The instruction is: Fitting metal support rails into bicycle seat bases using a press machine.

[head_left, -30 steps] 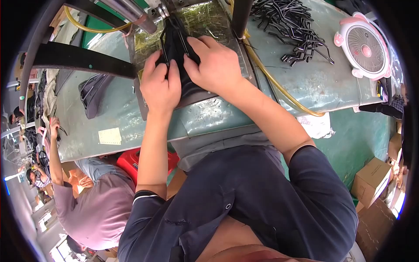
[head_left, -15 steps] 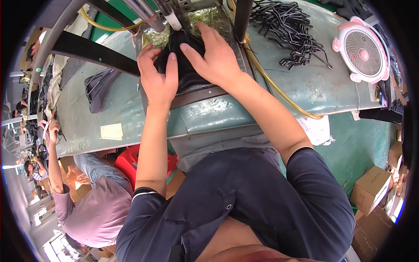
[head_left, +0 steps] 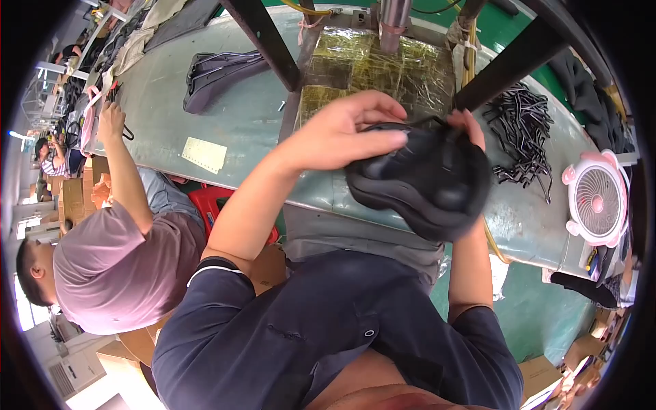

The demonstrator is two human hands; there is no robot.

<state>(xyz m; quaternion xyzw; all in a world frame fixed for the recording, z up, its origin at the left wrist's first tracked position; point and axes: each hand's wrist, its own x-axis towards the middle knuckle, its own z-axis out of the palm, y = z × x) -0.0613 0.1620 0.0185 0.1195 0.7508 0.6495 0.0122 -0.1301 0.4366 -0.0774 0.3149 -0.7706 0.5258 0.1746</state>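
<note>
A black bicycle saddle (head_left: 437,181) is held up over the near edge of the bench, in front of the press, slightly blurred by motion. My left hand (head_left: 345,133) grips its left end, the thumb lying along the top and the fingers curled behind. My right hand (head_left: 469,128) holds its far right side; the fingertips show above the rim and the rest is hidden behind the saddle. Beyond it lies the press bed (head_left: 369,65), covered in shiny yellowish tape, with a metal cylinder (head_left: 394,24) standing over it.
Dark saddle pieces (head_left: 222,75) and a paper slip (head_left: 204,155) lie to the left. Dark press posts (head_left: 263,41) flank the bed. On the right are a heap of bent black rods (head_left: 523,137) and a pink-white fan (head_left: 596,198). A co-worker (head_left: 130,260) sits at the left.
Both hands were pressing on the black saddle on the press bed. Now they have lifted it off and brought it nearer, tilted. The view has turned, so the bench sits differently.
</note>
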